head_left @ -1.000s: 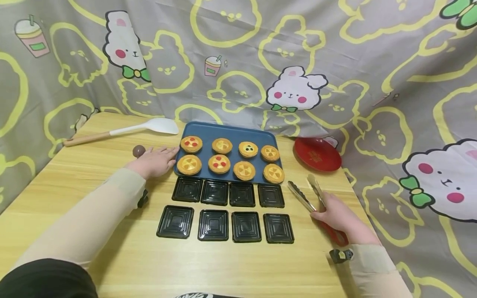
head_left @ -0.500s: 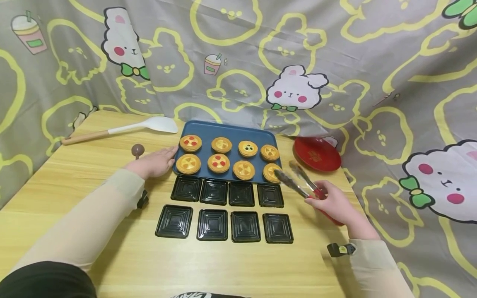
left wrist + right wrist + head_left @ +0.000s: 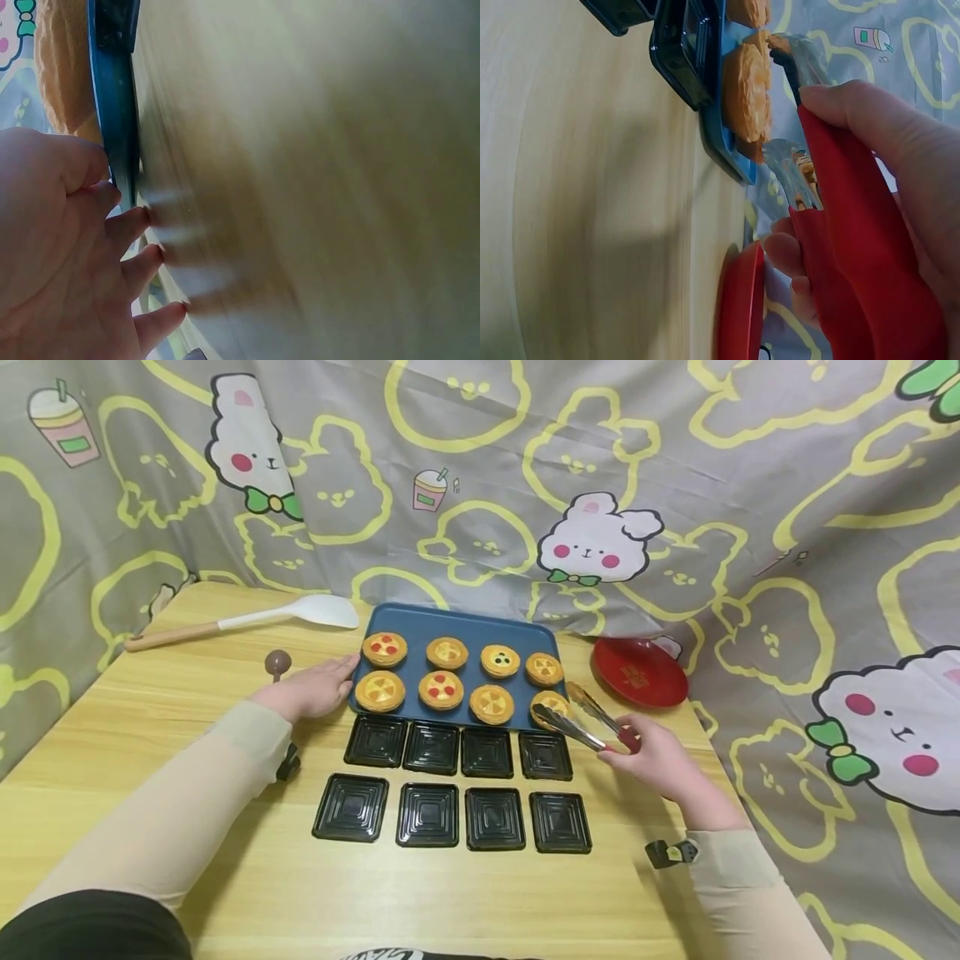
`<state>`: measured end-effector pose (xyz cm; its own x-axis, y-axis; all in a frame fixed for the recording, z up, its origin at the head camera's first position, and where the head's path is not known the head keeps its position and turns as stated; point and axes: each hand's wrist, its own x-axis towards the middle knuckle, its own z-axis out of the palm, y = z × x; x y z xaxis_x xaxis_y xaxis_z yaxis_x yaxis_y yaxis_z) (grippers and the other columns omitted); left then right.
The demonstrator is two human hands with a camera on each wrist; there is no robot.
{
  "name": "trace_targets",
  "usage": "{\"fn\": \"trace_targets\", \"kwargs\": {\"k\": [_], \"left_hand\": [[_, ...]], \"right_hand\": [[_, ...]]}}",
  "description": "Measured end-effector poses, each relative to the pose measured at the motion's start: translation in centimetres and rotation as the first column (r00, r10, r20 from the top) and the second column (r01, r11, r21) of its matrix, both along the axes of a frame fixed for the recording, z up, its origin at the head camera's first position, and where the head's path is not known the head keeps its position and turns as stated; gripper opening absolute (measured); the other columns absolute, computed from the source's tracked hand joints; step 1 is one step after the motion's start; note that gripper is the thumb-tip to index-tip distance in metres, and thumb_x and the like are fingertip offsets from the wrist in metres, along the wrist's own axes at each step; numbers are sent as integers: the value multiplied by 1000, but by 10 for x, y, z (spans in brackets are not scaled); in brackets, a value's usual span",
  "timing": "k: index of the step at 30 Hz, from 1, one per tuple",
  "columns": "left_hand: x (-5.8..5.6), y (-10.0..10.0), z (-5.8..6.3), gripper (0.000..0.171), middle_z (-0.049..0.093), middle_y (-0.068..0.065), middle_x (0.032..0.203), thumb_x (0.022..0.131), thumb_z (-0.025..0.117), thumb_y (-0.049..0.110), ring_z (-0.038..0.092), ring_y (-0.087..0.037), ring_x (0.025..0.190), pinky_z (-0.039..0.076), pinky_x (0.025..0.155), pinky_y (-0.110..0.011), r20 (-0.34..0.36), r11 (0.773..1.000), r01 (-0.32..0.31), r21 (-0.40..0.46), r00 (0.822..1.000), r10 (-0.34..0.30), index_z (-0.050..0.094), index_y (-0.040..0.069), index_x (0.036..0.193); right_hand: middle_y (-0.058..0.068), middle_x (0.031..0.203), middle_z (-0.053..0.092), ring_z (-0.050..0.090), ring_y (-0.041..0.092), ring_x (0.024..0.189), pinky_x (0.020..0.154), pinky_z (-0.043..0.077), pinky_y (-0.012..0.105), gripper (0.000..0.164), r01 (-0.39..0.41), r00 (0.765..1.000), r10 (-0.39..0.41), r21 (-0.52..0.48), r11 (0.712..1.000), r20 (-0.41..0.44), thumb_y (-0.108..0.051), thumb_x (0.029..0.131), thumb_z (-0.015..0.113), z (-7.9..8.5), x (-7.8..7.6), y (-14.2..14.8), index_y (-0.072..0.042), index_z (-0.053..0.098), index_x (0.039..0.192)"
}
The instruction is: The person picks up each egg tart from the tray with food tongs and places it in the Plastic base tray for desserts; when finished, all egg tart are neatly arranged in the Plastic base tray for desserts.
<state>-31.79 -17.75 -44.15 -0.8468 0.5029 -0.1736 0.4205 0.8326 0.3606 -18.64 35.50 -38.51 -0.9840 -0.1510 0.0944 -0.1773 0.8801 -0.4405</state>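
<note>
Tongs (image 3: pixel 855 232), one pair, red-handled: by the tray's 4 o'clock corner, 12 o'clock lying away from the person; arms spread, metal ends pointing to 10 o'clock, one overlapping the nearest tart (image 3: pixel 553 700) in the head view; contact cannot be told.
Right hand (image 3: pixel 652 758): fingers curled round the tongs' handles.
Tray (image 3: pixel 450 617), blue: at the tongs' 10 o'clock, bearing eight round tarts in two rows of four.
Left hand (image 3: pixel 309 687): at the tray's 9 o'clock edge, fingers extended.
Black square containers (image 3: pixel 495 818), eight, two rows of four: at the tray's 6 o'clock.
Red plate (image 3: pixel 641 672): at the tongs' 1 o'clock.
Brown round-headed item (image 3: pixel 277 662): at the left hand's 10 o'clock, partly hidden.
Spatula (image 3: pixel 326 610), white, wooden-handled: at the tray's 10 o'clock.
Table (image 3: pixel 405 893): wood-grained.
</note>
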Motion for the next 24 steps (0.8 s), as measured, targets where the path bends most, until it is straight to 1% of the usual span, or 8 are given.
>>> {"fn": "trace_targets", "kwargs": {"k": [3,5,10,13,15,18,21,24], "left_hand": [[-2,-1,-1,61,13,-26,160,106,30,26,12,-44,146,10,119,-53,2,1000,2,9,1000,-2,8,-3,156],[-1,0,1,61,12,-25,160,107,29,27,11,-44,146,10,119,-52,6,1000,-2,3,1000,2,8,-2,156],[8,4,11,61,14,-27,159,106,31,24,13,-46,145,12,119,-54,1,1000,-4,-2,1000,4,10,-5,155],[11,6,16,59,16,-29,158,106,33,21,14,-48,144,13,118,-55,-7,1000,-1,-2,1000,1,13,-8,154],[12,7,17,59,16,-28,158,106,33,20,14,-47,144,13,118,-54,-10,1000,-1,-12,1000,1,13,-8,154],[12,8,17,58,16,-28,158,106,32,19,15,-46,144,13,118,-54,-17,1000,-4,-22,1000,3,13,-7,154],[13,8,18,58,16,-27,158,106,32,19,14,-46,145,13,118,-53,-10,1000,-6,-19,1000,6,12,-6,155],[13,7,18,58,15,-28,158,106,32,19,14,-46,144,13,118,-54,-7,1000,-5,-16,1000,4,12,-7,154]], "right_hand": [[15,95,68,61,26,82,72,50,39,53,-7,1000,7,13,1000,3,-34,79,85,-2,-2,-3,0,63,112],[14,95,68,61,26,82,73,49,40,52,-14,1000,14,22,1000,2,-34,79,84,-4,-3,-4,1,64,113],[9,92,68,60,24,82,75,50,42,48,-36,999,35,37,999,6,-33,81,83,-11,-6,-5,0,67,113],[9,96,70,63,22,86,79,52,43,46,-44,999,43,37,998,5,-31,83,82,-14,-6,-5,-1,69,115],[9,98,70,63,22,87,80,53,44,44,-46,999,46,33,998,-14,-28,84,81,-14,-5,-5,-2,70,117],[9,97,70,63,22,84,77,54,41,42,-66,995,67,6,998,-69,-22,82,83,-11,-1,-4,-1,71,117],[8,93,70,63,22,80,70,55,35,42,-95,989,91,-33,995,-113,-17,79,86,-4,8,-3,-1,72,115],[8,96,71,66,22,80,67,56,30,44,-116,989,109,-65,991,-102,-17,76,87,2,19,-2,0,72,114]]}}
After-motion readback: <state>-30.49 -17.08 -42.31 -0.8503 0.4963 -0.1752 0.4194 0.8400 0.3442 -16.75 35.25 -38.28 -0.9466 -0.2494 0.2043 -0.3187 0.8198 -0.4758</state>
